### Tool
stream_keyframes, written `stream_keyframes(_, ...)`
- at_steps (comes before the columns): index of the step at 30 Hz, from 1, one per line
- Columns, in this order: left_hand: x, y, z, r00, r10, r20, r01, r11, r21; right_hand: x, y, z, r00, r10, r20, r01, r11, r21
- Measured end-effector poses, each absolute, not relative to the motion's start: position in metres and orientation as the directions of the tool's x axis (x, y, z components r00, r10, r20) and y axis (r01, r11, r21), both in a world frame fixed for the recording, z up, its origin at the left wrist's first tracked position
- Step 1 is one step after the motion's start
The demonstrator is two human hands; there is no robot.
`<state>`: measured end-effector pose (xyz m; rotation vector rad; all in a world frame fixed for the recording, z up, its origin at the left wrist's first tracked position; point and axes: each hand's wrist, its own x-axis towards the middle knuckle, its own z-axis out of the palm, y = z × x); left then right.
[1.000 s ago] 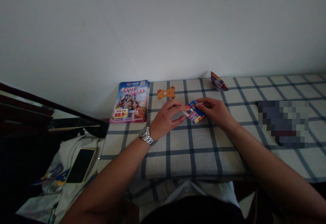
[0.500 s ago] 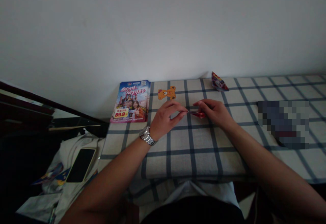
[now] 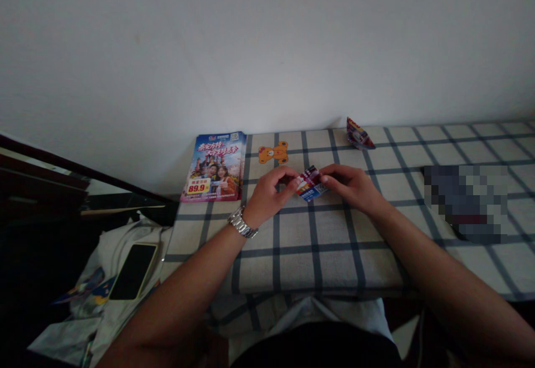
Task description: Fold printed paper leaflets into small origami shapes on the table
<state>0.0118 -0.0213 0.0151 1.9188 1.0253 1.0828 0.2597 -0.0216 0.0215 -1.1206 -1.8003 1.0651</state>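
A small folded piece of printed paper (image 3: 310, 185), coloured red, white and blue, is held just above the checked tablecloth (image 3: 334, 245). My left hand (image 3: 270, 195), with a metal watch at the wrist, pinches its left edge. My right hand (image 3: 351, 187) pinches its right edge. Both hands have their fingers closed on the paper, and the two hands nearly touch over the middle of the table.
A colourful flyer (image 3: 214, 165) lies at the table's back left by the wall. An orange bear cutout (image 3: 273, 153) sits beside it. A folded paper boat (image 3: 358, 134) stands at the back. A blurred dark patch (image 3: 465, 203) lies right. A phone (image 3: 132, 271) rests on clutter at the lower left.
The paper was lying flat between my hands, then was turned edge-on, and now shows a different printed face. Both hands have drawn a little closer together.
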Motion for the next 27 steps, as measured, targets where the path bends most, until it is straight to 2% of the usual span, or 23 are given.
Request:
stream_keyframes(16,0.0117,-0.0203,0.0123,0.334,0.893,0.302,0.320,-0.408,0.855,0.2571,-0.0226,0.0146,-0.329,0.944,-0.025,0.250,0.062,-0.966)
stream_keyframes(27,0.0121,-0.0212,0.0141,0.361,0.885,0.293,0.325,-0.414,0.851,0.2532,-0.0256,0.0156,-0.407,0.905,-0.122,0.204,-0.040,-0.978)
